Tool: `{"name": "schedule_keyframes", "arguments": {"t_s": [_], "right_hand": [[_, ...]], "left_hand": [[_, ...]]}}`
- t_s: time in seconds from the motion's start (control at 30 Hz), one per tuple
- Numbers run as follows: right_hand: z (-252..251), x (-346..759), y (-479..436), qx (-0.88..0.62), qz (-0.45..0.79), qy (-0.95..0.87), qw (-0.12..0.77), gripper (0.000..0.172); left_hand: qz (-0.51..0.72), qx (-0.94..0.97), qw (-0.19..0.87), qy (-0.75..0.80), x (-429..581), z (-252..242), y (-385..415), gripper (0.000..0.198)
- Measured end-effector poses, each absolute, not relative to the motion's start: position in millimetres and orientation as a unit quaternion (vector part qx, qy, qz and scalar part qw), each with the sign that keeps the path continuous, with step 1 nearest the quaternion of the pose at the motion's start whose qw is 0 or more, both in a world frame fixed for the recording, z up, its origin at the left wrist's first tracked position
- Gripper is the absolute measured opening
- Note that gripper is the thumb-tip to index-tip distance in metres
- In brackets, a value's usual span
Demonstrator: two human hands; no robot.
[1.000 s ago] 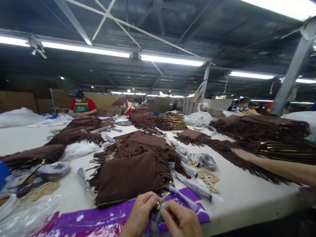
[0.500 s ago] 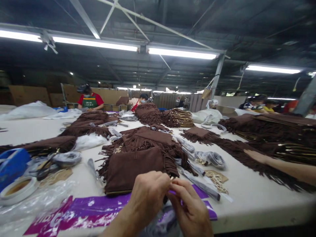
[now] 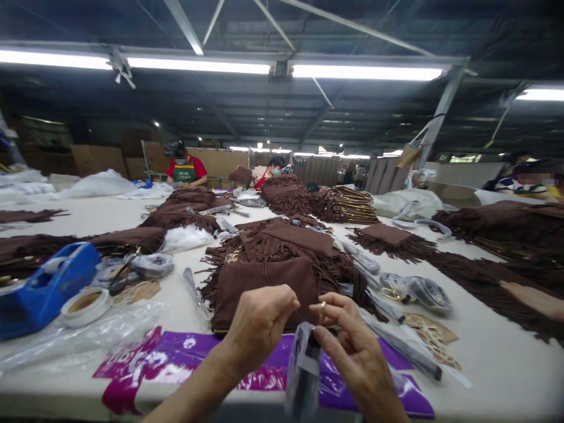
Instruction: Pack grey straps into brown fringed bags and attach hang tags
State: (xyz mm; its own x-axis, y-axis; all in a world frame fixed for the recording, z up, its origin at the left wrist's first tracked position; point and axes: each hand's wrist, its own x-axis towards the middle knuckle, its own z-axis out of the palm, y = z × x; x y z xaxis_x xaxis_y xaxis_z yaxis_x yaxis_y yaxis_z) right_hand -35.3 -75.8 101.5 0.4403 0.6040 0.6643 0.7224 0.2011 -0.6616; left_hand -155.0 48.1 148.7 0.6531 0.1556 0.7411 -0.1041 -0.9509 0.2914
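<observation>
My right hand [image 3: 355,346] pinches a dark strap wrapped in clear plastic [image 3: 304,370]. The strap hangs below my fingers, and a gold-coloured metal clasp [image 3: 322,312] shows at my fingertips. To its left, my left hand [image 3: 262,320] is closed in a pinch, a little apart from the right. What it pinches is too small to make out. Behind both hands lies a brown fringed bag [image 3: 264,291], its front partly covered by them. Beneath is a purple printed plastic bag [image 3: 198,358] on the white table [image 3: 489,370].
At left are a blue tape dispenser [image 3: 57,288], a tape roll [image 3: 86,305] and scissors [image 3: 123,276]. More wrapped straps [image 3: 427,294] lie at right. A co-worker's hand [image 3: 535,299] rests on brown fringed pieces [image 3: 476,276]. Two people sit across the table.
My hands have moved apart, and the wrapped strap now hangs in plain view from my right hand. The whole view has swung left, showing more of the blue dispenser.
</observation>
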Motion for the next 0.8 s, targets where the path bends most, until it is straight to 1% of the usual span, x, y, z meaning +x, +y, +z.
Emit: {"name": "schedule_keyframes", "arguments": {"t_s": [0.07,0.17,0.23,0.3,0.33,0.37,0.47,0.53,0.6,0.63,0.67,0.7,0.73,0.77,0.8], "right_hand": [[97,-34,-73,-0.650,-0.063,-0.476,0.589,0.018],[96,-30,-70,-0.661,-0.171,-0.411,0.604,0.018],[101,-27,-70,-0.647,-0.257,-0.438,0.570,0.016],[109,-25,-72,-0.621,-0.290,-0.522,0.508,0.008],[113,-25,-72,-0.608,-0.281,-0.563,0.484,0.008],[117,-25,-73,-0.599,-0.262,-0.594,0.469,0.011],[125,-23,-73,-0.594,-0.216,-0.619,0.467,0.016],[125,-18,-76,-0.593,-0.199,-0.616,0.478,0.015],[121,-10,-81,-0.594,-0.177,-0.608,0.496,0.013],[118,-5,-84,-0.596,-0.160,-0.603,0.505,0.013],[115,-1,-88,-0.601,-0.138,-0.597,0.513,0.012],[111,3,-90,-0.609,-0.111,-0.586,0.523,0.011],[108,7,-93,-0.618,-0.080,-0.572,0.534,0.011],[106,10,-94,-0.628,-0.042,-0.555,0.544,0.013],[105,12,-94,-0.636,0.000,-0.539,0.552,0.016]], "left_hand": [[0.421,0.892,0.161,0.021,-155,144,51,0.031],[0.417,0.896,0.153,0.022,-151,144,51,0.031],[0.402,0.904,0.143,0.020,-147,149,48,0.030],[0.384,0.913,0.136,0.014,-143,157,44,0.028],[0.375,0.918,0.130,0.011,-141,161,42,0.026],[0.365,0.923,0.123,0.007,-138,165,40,0.025],[0.337,0.933,0.124,0.009,-135,173,39,0.024],[0.309,0.934,0.177,0.034,-138,170,45,0.020],[0.260,0.937,0.221,0.072,-147,157,57,0.008],[0.228,0.946,0.212,0.091,-152,147,65,0.011],[0.195,0.958,0.181,0.108,-159,135,75,0.022],[0.166,0.971,0.123,0.123,-165,121,85,0.029],[0.136,0.979,0.072,0.131,-170,108,96,0.030],[0.116,0.983,0.034,0.136,-174,95,106,0.026],[0.101,0.985,0.014,0.136,-176,85,115,0.019]]}}
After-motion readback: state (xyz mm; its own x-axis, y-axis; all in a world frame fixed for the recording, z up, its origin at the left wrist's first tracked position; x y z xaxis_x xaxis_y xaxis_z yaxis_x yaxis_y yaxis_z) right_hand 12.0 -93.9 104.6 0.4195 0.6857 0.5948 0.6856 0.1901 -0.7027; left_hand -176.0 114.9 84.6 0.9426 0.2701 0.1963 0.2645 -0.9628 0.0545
